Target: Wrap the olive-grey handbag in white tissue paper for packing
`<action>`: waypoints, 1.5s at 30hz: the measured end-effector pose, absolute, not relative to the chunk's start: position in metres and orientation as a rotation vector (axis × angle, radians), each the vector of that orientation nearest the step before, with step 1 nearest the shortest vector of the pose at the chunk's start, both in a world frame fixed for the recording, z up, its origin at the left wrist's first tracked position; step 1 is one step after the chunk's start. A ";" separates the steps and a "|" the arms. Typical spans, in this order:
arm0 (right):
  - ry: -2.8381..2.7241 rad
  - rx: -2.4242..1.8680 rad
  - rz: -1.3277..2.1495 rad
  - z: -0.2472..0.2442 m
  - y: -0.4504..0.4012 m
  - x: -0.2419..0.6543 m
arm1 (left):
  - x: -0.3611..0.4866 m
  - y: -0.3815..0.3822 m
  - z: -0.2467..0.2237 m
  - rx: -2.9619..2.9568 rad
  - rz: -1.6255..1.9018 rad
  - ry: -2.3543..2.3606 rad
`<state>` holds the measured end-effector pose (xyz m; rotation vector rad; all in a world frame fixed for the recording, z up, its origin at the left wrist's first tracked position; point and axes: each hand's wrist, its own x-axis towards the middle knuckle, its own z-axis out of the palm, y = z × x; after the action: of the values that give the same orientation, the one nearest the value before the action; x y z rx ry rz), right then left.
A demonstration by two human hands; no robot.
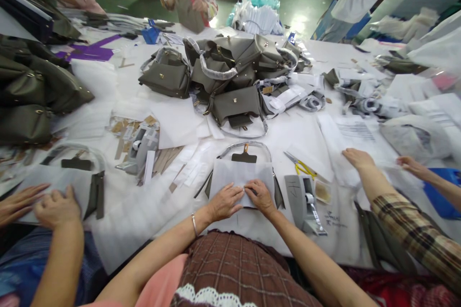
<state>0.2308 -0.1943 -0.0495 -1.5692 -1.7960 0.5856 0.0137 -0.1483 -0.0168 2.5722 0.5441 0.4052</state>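
Observation:
A dark olive handbag [279, 192] lies in front of me, its front covered by a white sheet [230, 172]. Its wrapped handle arches away from me, with a dark tag [245, 157] at its base. My left hand [226, 201] rests on the sheet with its fingers spread out. Beside it, my right hand [260, 196] has its fingers bent at the sheet's lower middle; whether something small is between them is hard to make out. Yellow-handled scissors [304, 169] and a grey tape dispenser [300, 204] are to the right of the bag.
Several olive handbags [236, 103] are heaped farther back. Another tape dispenser [141, 151] stands at the left among paper strips. A co-worker's hands [59, 208] press a covered bag at the left; other people's hands [358, 157] reach in from the right.

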 end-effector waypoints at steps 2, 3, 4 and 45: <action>-1.812 -1.578 0.594 -0.051 -0.194 0.231 | 0.015 -0.149 -0.019 2.576 0.408 0.550; -1.825 -1.583 0.594 -0.051 -0.194 0.231 | 0.015 -0.149 -0.020 2.580 0.409 0.546; -1.840 -1.590 0.592 -0.051 -0.193 0.231 | 0.016 -0.149 -0.021 2.583 0.410 0.538; -2.241 -1.840 0.210 -0.032 -0.163 0.225 | 0.046 -0.111 -0.030 2.591 0.387 1.053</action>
<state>0.2247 -0.1631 -0.0315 -1.8398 -2.2406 0.2100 0.0456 -0.1108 -0.0303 2.5907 1.0526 0.3874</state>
